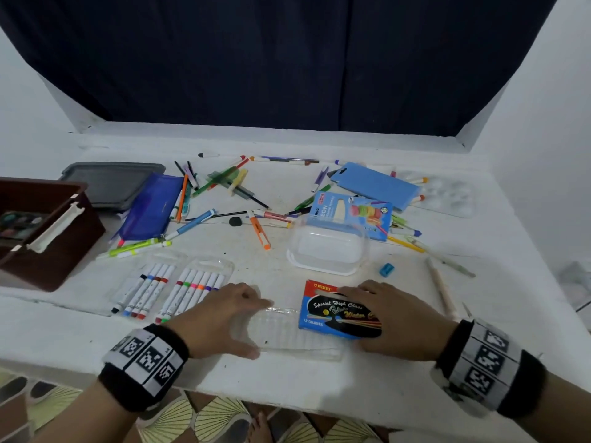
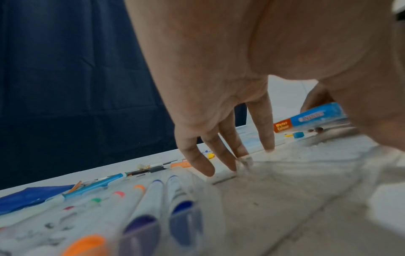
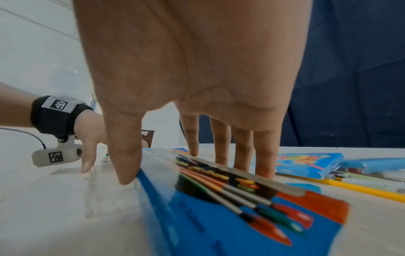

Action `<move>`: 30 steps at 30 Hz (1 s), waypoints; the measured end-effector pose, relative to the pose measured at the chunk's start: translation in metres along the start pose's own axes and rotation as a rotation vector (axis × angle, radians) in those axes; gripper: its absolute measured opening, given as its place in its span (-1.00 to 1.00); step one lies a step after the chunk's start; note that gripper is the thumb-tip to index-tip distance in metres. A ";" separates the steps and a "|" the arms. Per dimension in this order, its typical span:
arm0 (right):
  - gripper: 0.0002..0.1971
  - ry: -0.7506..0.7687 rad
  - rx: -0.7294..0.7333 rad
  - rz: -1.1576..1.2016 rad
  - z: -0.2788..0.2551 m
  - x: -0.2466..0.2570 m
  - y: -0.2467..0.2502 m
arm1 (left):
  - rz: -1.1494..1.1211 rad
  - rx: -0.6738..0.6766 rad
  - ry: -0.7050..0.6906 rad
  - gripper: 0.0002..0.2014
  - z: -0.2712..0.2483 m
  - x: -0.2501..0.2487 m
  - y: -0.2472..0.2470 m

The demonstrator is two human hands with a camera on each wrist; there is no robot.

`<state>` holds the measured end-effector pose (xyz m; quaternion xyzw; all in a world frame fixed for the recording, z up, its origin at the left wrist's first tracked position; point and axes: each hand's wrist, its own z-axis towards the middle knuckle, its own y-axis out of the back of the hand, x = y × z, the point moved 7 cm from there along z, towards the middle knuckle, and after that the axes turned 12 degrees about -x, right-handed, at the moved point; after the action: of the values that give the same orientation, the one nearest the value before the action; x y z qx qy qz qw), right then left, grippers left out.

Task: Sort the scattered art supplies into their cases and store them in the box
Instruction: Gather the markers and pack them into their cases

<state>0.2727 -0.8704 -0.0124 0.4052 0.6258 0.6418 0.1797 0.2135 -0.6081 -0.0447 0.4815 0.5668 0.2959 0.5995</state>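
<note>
A clear plastic tray [image 1: 287, 330] lies at the table's near edge. My left hand [image 1: 252, 329] grips its left end, fingers [image 2: 228, 147] on the far rim and thumb on the near rim. A blue and red watercolour box [image 1: 332, 314] sits over the tray's right end. My right hand [image 1: 355, 318] holds it across its width, thumb [image 3: 124, 166] on the near edge and fingers [image 3: 263, 155] on the far edge. Two clear trays of markers [image 1: 192, 289] lie to the left. The brown storage box [image 1: 48, 251] stands at the far left.
Loose pens and markers [image 1: 224, 187] litter the table's middle and back. Around them are a blue pouch [image 1: 150, 206], a grey lid [image 1: 112, 183], a clear lidded container [image 1: 326, 251], a neon-marker box [image 1: 351, 215], a light blue case [image 1: 374, 185], a blue sharpener [image 1: 386, 270] and a wooden brush [image 1: 441, 289].
</note>
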 end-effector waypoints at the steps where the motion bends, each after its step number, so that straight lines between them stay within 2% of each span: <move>1: -0.16 -0.002 -0.023 0.015 0.002 0.000 0.002 | -0.009 -0.008 0.006 -0.16 0.000 -0.001 0.000; 10: -0.30 0.043 -0.157 0.064 0.040 0.027 0.004 | -0.062 -0.040 -0.042 -0.18 -0.007 -0.011 -0.010; 14: -0.34 0.088 -0.113 0.053 0.056 0.041 -0.006 | -0.139 -0.130 -0.014 -0.22 -0.017 -0.008 -0.004; 18: -0.61 0.159 -0.153 -0.099 0.051 0.044 -0.006 | -0.097 -0.137 -0.015 -0.24 -0.024 -0.008 -0.004; 21: -0.75 0.147 -0.145 -0.175 0.039 0.029 -0.010 | -0.067 -0.122 0.003 -0.23 -0.028 -0.005 -0.005; 25: -0.76 0.174 -0.089 -0.115 0.040 0.015 -0.016 | -0.057 -0.158 -0.007 -0.23 -0.028 -0.011 -0.002; 30: -0.77 0.224 -0.038 0.033 0.049 0.030 -0.026 | -0.044 -0.171 -0.018 -0.28 -0.026 -0.015 -0.005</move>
<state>0.2839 -0.8121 -0.0340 0.3377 0.6229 0.6976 0.1059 0.1843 -0.6173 -0.0403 0.4184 0.5444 0.3258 0.6500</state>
